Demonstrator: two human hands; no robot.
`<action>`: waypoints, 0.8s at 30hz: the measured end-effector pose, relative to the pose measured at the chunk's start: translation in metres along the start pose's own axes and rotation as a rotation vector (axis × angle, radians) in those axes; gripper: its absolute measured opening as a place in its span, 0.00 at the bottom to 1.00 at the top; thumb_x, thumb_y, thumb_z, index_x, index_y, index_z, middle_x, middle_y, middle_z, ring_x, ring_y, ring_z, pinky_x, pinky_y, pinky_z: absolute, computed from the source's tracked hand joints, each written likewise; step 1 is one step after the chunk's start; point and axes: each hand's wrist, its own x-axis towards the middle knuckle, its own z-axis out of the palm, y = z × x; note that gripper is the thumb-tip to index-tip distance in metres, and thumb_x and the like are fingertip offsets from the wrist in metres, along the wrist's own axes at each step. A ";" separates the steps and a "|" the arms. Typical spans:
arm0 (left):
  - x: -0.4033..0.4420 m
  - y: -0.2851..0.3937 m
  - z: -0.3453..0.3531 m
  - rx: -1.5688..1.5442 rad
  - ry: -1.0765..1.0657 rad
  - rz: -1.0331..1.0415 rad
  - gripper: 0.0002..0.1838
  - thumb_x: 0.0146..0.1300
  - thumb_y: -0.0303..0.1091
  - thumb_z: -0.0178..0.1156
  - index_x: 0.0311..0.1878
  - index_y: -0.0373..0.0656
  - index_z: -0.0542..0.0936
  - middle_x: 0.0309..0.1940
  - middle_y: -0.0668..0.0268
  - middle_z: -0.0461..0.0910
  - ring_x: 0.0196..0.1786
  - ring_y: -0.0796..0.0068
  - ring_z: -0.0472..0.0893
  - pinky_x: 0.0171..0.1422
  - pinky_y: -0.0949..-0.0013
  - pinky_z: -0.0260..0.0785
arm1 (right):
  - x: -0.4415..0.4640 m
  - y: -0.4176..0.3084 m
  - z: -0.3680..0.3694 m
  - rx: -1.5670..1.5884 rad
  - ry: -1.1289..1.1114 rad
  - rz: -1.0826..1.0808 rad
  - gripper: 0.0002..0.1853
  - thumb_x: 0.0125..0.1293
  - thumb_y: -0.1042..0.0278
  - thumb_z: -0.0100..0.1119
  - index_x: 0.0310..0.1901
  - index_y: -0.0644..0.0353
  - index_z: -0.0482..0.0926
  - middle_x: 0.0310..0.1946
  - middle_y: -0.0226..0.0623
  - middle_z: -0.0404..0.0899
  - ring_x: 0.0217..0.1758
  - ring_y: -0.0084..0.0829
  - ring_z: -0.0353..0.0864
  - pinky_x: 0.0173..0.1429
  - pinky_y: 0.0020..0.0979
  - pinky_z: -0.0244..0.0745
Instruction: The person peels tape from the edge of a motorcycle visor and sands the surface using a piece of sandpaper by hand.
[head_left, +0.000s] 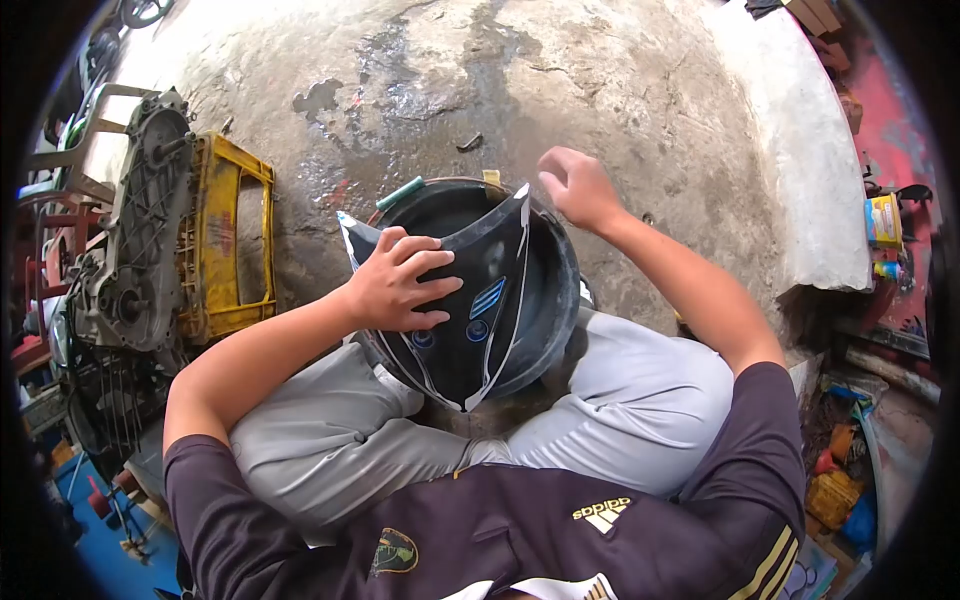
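Observation:
A black, pointed motorcycle fairing panel [470,270] with white edge lines and blue striped stickers lies across a round black basin [555,330] between my knees. Its narrow tip points toward me. My left hand [405,282] rests on the panel's left side with fingers spread over its surface. Just beyond the panel's upper right tip, my right hand [580,188] hovers above the basin's far right rim, apart from the panel. Its fingers look bent and blurred, so whether anything is in them cannot be made out. A greenish roll-like piece [401,193] sits at the basin's far left rim.
A yellow plastic crate [240,240] stands to the left beside a grey metal engine casing [150,220]. On the wet concrete floor [650,110] ahead lies a small dark object [469,143]. A pale concrete ledge [820,170] runs along the right, with assorted clutter [840,490] below it.

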 end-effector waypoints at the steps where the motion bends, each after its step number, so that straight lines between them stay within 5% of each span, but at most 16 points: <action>1: 0.000 0.000 0.000 -0.007 -0.002 0.000 0.26 0.52 0.54 0.78 0.55 0.60 0.88 0.63 0.66 0.76 0.68 0.59 0.75 0.66 0.45 0.62 | -0.005 -0.012 0.001 0.001 -0.003 0.006 0.11 0.70 0.68 0.64 0.49 0.63 0.84 0.46 0.49 0.88 0.51 0.50 0.87 0.58 0.44 0.81; 3: -0.001 -0.002 0.000 0.009 -0.009 -0.001 0.27 0.52 0.54 0.79 0.55 0.60 0.88 0.63 0.66 0.76 0.68 0.59 0.74 0.67 0.45 0.62 | -0.011 -0.030 0.006 0.124 0.016 -0.253 0.09 0.67 0.69 0.62 0.46 0.62 0.84 0.40 0.49 0.87 0.49 0.53 0.86 0.58 0.47 0.80; 6: -0.001 -0.003 -0.001 0.005 -0.008 0.001 0.27 0.52 0.54 0.79 0.56 0.60 0.88 0.64 0.66 0.76 0.68 0.59 0.74 0.67 0.45 0.62 | -0.006 -0.017 0.013 0.208 -0.096 -0.108 0.09 0.67 0.70 0.63 0.46 0.62 0.84 0.41 0.50 0.87 0.50 0.53 0.86 0.58 0.47 0.80; 10: -0.001 -0.002 0.000 -0.011 -0.008 0.001 0.27 0.52 0.54 0.78 0.55 0.60 0.88 0.64 0.66 0.76 0.69 0.59 0.74 0.67 0.45 0.62 | 0.010 0.016 0.002 -0.050 -0.091 -0.070 0.10 0.67 0.69 0.63 0.47 0.62 0.85 0.43 0.50 0.87 0.51 0.53 0.86 0.58 0.47 0.80; 14: -0.001 -0.003 0.001 0.001 -0.003 -0.002 0.27 0.51 0.53 0.79 0.56 0.60 0.89 0.64 0.65 0.76 0.68 0.59 0.74 0.66 0.45 0.62 | -0.009 -0.010 0.004 0.051 -0.033 -0.131 0.10 0.68 0.70 0.63 0.48 0.61 0.85 0.44 0.49 0.87 0.53 0.53 0.86 0.58 0.47 0.80; 24: -0.001 -0.001 -0.002 0.009 -0.018 -0.007 0.27 0.54 0.54 0.78 0.57 0.60 0.87 0.63 0.66 0.76 0.69 0.59 0.74 0.67 0.44 0.63 | 0.008 -0.020 -0.002 0.030 -0.072 -0.075 0.09 0.69 0.69 0.64 0.47 0.63 0.84 0.40 0.53 0.87 0.45 0.54 0.88 0.51 0.48 0.80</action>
